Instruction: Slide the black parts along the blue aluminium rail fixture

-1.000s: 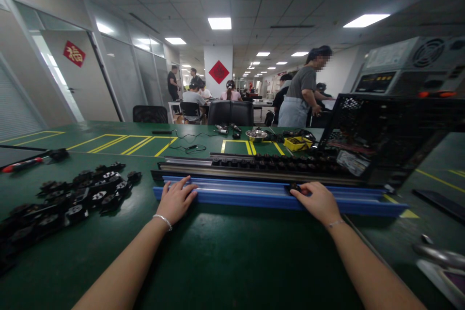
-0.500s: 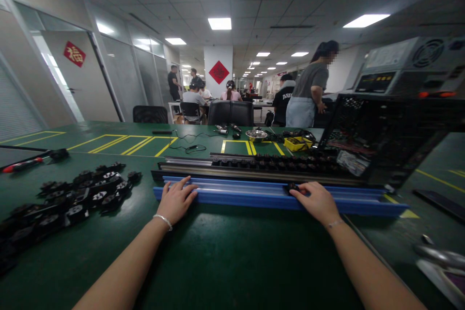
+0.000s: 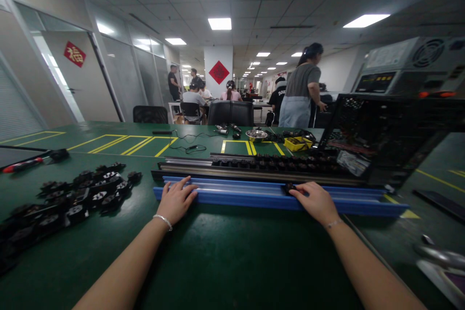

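Observation:
A long blue channel-shaped rail (image 3: 240,199) lies across the green table in front of me. My left hand (image 3: 178,198) rests on the rail's left part with its fingers spread, holding nothing. My right hand (image 3: 315,199) pinches a small black part (image 3: 289,188) between thumb and fingers, in the rail's channel right of the middle. The part's exact kind is too small and partly hidden to tell. Just behind the blue rail stand dark metal rails (image 3: 203,170), with a row of black parts (image 3: 269,162) set along them.
Many loose black parts (image 3: 85,193) lie heaped at left, near a red-handled tool (image 3: 23,164). An open black computer case (image 3: 410,131) with a power supply (image 3: 410,65) on top stands at right. Behind are a metal bowl (image 3: 256,134) and a yellow tray (image 3: 298,143). Several people are further back.
My right hand and the black part in it have shifted very slightly left along the blue rail. My left hand stays put. A standing person in the background has moved left.

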Demonstrator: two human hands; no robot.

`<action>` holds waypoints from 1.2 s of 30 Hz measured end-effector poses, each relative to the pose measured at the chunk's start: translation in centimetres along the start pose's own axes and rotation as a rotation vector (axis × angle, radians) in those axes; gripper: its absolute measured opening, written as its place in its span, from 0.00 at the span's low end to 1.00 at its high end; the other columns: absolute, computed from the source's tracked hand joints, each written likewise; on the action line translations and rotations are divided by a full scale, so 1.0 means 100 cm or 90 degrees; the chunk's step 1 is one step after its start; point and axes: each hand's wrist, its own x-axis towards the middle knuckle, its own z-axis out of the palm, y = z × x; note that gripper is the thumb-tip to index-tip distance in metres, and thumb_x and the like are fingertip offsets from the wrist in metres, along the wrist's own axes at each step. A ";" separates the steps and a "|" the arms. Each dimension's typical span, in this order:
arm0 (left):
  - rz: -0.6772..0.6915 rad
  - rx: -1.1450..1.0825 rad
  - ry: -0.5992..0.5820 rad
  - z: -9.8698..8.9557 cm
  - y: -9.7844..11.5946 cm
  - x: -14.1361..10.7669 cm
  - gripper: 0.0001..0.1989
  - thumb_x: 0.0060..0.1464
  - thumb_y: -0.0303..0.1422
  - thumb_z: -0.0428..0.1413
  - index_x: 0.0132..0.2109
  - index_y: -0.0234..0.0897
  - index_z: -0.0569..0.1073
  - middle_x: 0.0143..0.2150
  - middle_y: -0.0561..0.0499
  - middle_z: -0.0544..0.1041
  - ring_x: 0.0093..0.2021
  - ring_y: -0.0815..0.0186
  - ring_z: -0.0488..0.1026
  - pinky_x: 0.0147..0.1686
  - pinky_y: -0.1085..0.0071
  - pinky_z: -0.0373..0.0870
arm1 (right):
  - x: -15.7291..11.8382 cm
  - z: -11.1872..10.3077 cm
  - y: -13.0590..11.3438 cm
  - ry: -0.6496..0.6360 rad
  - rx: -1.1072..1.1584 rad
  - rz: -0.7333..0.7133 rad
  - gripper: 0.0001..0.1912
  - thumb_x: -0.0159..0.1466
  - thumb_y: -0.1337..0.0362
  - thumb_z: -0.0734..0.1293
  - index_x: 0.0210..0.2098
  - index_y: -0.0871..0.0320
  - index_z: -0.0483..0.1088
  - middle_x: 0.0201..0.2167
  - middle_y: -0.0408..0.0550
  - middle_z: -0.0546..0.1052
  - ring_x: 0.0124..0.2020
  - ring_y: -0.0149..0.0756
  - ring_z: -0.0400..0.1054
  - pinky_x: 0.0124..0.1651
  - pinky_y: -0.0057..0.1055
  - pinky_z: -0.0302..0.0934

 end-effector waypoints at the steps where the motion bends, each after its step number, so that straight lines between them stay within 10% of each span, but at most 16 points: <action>1: -0.002 0.001 -0.001 0.000 0.000 0.000 0.19 0.58 0.45 0.39 0.48 0.53 0.71 0.60 0.51 0.63 0.55 0.58 0.64 0.57 0.49 0.46 | 0.000 0.000 0.000 0.002 0.002 -0.002 0.17 0.58 0.50 0.60 0.26 0.55 0.72 0.30 0.48 0.76 0.36 0.40 0.67 0.39 0.36 0.61; 36: -0.005 -0.007 0.004 0.000 0.000 0.000 0.19 0.58 0.45 0.40 0.47 0.53 0.71 0.60 0.52 0.64 0.54 0.58 0.65 0.57 0.50 0.47 | 0.002 0.004 -0.017 -0.032 0.022 -0.078 0.15 0.61 0.56 0.59 0.28 0.53 0.74 0.30 0.45 0.77 0.36 0.37 0.69 0.42 0.35 0.62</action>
